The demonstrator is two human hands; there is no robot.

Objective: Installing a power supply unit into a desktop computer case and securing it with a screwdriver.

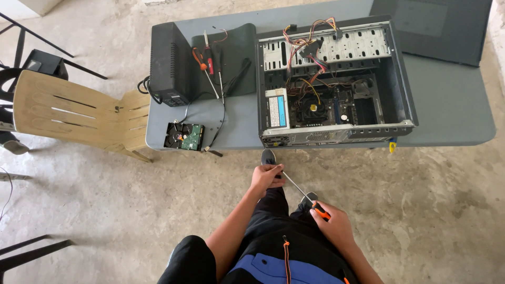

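Short of the open computer case (336,84), your right hand (332,222) grips the screwdriver (305,195) handle while your left hand (264,176) pinches its tip.

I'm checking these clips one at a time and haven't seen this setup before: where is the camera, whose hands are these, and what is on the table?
The single camera sits on a person's head and looks down, so the arms belong to the wearer. The right hand grips the orange handle of a screwdriver, and the left hand pinches its metal tip. Ahead stands a grey table with an open computer case, a loose hard drive, a black box and a dark mat holding more tools. A tan chair stands to the left.
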